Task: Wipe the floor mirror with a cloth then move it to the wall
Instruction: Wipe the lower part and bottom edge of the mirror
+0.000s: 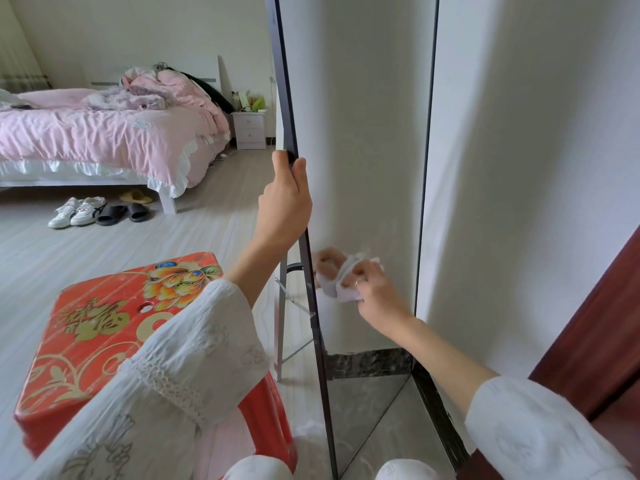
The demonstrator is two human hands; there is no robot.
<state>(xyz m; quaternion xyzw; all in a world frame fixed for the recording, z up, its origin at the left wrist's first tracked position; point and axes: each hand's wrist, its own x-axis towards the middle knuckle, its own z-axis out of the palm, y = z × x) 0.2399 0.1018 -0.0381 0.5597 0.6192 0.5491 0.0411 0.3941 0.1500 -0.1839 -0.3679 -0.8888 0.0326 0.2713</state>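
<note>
My left hand (285,202) gripped the tall black-framed floor mirror (363,150) by its left edge; my right hand (375,291) pinched a crumpled white cloth (341,282) against the lower glass. Wiping seemed underway; carrying it wallward came next.

The floor (214,216) carries mirror (363,168), red stool (114,327), bed (86,140), shoes (78,211).

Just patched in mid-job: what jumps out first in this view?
The tall dark-framed floor mirror fills the centre. The left hand has a grip on its left frame edge, and the right hand presses a white cloth to the lower glass. A bright red stool with gold flowers sits bottom left, and a pink bed stands behind.
</note>
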